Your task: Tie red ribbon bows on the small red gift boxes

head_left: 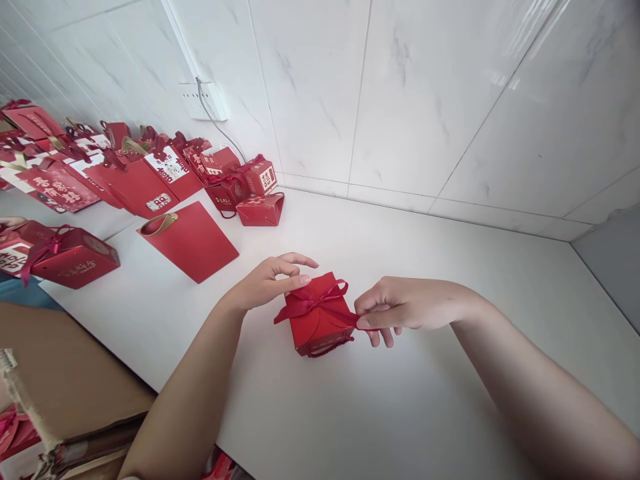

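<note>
A small red gift box (316, 327) stands on the white table, with a dark red cord handle (330, 348) at its near side. Tied across its top is a ribbon (313, 301) in a bow. My right hand (400, 303) pinches one tail of this ribbon between thumb and fingers, to the right of the box. At the box's upper left is my left hand (280, 277), fingers apart and stretched out. Its thumb lies at the box's top edge; whether it presses on the box I cannot tell.
A flat red paper bag (197, 243) lies left of the box. Several red gift boxes and bags (145, 177) crowd the far left, with another ribboned box (75, 260) nearer. A cardboard carton (70, 380) is at lower left. Tiled wall (400, 100) borders the table (450, 400).
</note>
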Action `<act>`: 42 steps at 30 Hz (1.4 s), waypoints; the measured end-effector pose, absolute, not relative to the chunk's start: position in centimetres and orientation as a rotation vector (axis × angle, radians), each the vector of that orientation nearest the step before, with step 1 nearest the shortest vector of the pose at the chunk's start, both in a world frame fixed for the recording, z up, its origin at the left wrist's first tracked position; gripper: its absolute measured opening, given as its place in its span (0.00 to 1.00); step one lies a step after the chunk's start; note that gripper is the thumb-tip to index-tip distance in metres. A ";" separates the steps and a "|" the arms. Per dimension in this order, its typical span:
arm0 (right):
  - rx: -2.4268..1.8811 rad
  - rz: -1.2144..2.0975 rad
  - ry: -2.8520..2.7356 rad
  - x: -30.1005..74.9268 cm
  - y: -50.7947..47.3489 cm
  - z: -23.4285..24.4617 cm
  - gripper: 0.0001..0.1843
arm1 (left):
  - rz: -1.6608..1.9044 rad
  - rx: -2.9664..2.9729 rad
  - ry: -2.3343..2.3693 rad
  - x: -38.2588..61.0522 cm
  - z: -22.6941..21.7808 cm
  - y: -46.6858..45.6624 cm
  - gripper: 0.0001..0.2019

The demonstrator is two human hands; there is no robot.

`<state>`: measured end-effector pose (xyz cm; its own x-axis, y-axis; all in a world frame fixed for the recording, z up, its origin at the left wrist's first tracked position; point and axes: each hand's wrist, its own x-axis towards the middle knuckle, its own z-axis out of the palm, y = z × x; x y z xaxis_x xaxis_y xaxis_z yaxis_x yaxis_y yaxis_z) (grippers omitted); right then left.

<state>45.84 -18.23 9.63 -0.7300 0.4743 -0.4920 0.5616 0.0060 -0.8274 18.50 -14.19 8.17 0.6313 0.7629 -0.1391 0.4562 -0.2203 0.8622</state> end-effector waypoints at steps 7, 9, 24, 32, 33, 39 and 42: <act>1.061 -1.832 2.216 45.8 -18.3 9.2 0.13 | 0.375 1.932 1.038 18.6 8.2 -14.3 0.23; 1.050 -1.830 2.227 45.9 -18.3 9.1 0.13 | 0.372 1.930 1.030 18.5 8.1 -14.2 0.23; 1.085 -1.769 2.231 46.1 -18.2 8.9 0.13 | 0.221 2.013 0.939 18.3 8.3 -14.3 0.19; 1.282 -1.795 2.221 47.4 -17.8 9.8 0.19 | 0.339 2.011 0.987 17.6 8.3 -14.3 0.26; 1.367 -1.854 2.215 47.3 -17.7 9.7 0.19 | 0.358 2.025 1.028 17.3 8.4 -14.3 0.24; 1.558 -2.148 2.195 45.5 -16.8 7.8 0.22 | -0.054 2.043 1.204 15.5 9.4 -13.9 0.19; 1.349 -2.351 2.202 45.1 -16.6 7.0 0.19 | -0.158 1.966 1.068 15.3 9.6 -14.0 0.19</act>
<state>45.05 -16.62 6.99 -0.6497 0.7036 -0.2878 0.2413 -0.1681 -0.9558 15.32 -13.98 9.63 0.6238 0.6221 -0.4731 0.7326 -0.2546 0.6312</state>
